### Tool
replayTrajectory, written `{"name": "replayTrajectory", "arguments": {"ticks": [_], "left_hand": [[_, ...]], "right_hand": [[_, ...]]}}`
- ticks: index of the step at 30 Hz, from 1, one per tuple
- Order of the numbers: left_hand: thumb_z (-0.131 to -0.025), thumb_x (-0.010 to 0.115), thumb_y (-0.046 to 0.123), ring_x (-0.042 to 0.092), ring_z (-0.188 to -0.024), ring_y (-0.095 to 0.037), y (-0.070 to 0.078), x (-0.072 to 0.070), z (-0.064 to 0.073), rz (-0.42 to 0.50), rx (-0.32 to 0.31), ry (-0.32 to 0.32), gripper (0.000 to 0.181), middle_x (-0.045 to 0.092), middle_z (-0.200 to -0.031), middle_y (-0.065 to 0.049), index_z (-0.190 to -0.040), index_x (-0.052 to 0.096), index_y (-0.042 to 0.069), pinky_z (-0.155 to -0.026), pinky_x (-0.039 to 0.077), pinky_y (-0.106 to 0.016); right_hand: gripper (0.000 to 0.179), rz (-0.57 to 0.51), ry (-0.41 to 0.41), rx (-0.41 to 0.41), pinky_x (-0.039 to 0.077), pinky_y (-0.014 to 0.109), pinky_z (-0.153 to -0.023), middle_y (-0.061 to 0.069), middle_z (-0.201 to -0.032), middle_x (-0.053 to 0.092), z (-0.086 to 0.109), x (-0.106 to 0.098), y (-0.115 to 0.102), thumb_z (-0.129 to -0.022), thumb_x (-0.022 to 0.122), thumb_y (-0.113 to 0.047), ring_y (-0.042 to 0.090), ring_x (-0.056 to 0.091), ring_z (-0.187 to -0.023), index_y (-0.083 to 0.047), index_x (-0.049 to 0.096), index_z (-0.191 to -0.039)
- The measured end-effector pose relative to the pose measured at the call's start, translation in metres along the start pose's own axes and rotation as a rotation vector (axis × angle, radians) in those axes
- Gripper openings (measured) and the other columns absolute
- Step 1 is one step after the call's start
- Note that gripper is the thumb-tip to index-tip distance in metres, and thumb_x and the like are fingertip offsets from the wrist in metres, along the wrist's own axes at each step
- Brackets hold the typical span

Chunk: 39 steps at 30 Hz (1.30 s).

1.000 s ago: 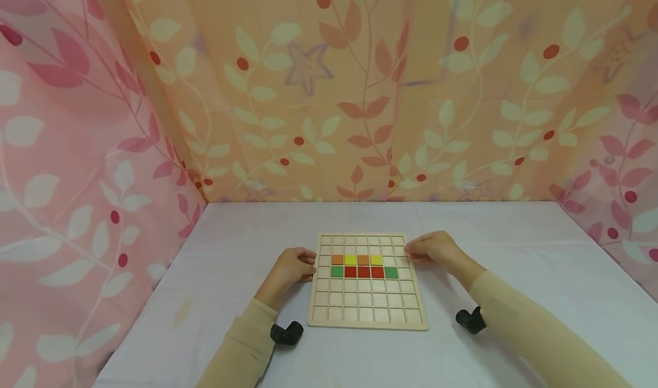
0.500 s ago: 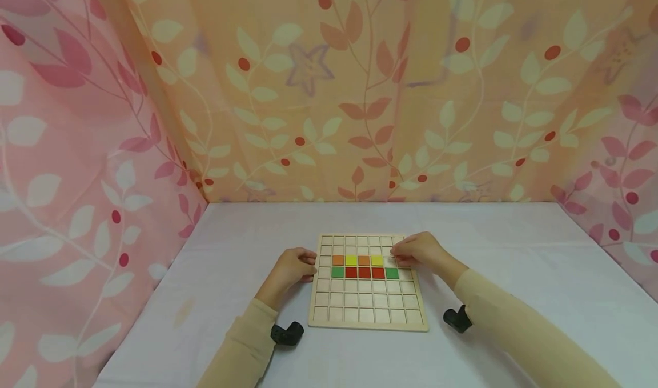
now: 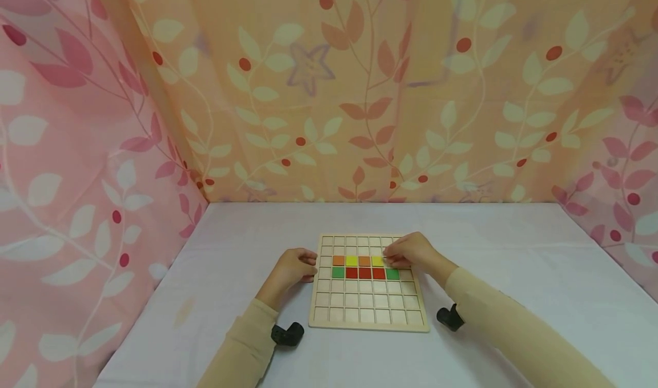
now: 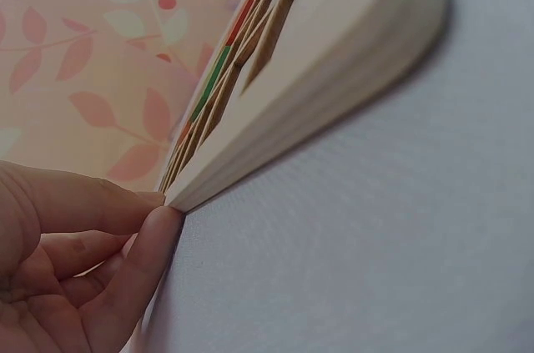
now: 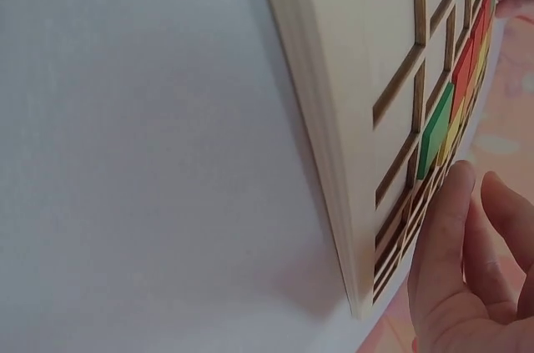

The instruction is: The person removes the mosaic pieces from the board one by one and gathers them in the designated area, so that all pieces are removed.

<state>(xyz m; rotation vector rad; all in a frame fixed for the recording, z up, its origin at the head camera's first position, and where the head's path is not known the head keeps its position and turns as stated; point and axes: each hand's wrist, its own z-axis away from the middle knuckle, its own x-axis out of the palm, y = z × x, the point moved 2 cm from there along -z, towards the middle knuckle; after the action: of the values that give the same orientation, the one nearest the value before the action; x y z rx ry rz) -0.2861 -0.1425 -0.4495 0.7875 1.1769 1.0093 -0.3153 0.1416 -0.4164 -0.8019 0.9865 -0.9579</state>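
Note:
A square wooden grid board [image 3: 366, 315] lies on the table, holding two rows of coloured square tiles. The far row has orange and yellow tiles; the nearer row has red tiles [image 3: 365, 273] between green ones. My left hand [image 3: 288, 271] pinches the board's left edge between thumb and fingers, as the left wrist view shows. My right hand [image 3: 413, 251] reaches over the board's right side, fingertips right at the rightmost yellow tile [image 3: 377, 260]. In the right wrist view, thumb and forefinger stand apart beyond the green tile [image 5: 435, 132], with nothing visible between them.
The table is covered with a white cloth [image 3: 247, 228]. A patterned curtain [image 3: 329, 119] rises along its back edge, with pink cloth [image 3: 67, 205] at the sides. Black wrist devices [image 3: 288, 334] hang at both sleeves.
My right hand has moved left, from the board's right edge to over the grid beside the last yellow tile. My left hand has stayed at the left edge.

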Motion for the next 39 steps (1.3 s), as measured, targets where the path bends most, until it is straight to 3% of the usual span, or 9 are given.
{"name": "replayTrajectory", "arguments": {"ticks": [15,39], "left_hand": [[-0.082,0.069,-0.011,0.062,-0.077,-0.014,0.0,0.002,-0.001,-0.006,-0.006,-0.005,0.034,0.065,-0.1,-0.013,-0.116,0.065,-0.005,-0.064,0.06,-0.024],[-0.083,0.069,-0.009,0.063,-0.076,-0.013,-0.001,0.001,-0.002,-0.013,0.0,0.007,0.035,0.065,-0.099,-0.012,-0.117,0.065,-0.005,-0.064,0.06,-0.024]], "right_hand": [[0.024,0.0,-0.001,0.021,0.059,0.022,-0.059,0.002,-0.067,0.071,-0.007,0.007,0.005,-0.09,0.071,-0.008,0.007,0.066,-0.057,0.011,0.07,-0.104],[0.019,0.091,0.026,0.043,0.058,0.022,-0.058,0.002,-0.067,0.067,-0.006,0.013,0.003,-0.087,0.074,-0.01,0.008,0.063,-0.053,0.006,0.072,-0.096]]}}
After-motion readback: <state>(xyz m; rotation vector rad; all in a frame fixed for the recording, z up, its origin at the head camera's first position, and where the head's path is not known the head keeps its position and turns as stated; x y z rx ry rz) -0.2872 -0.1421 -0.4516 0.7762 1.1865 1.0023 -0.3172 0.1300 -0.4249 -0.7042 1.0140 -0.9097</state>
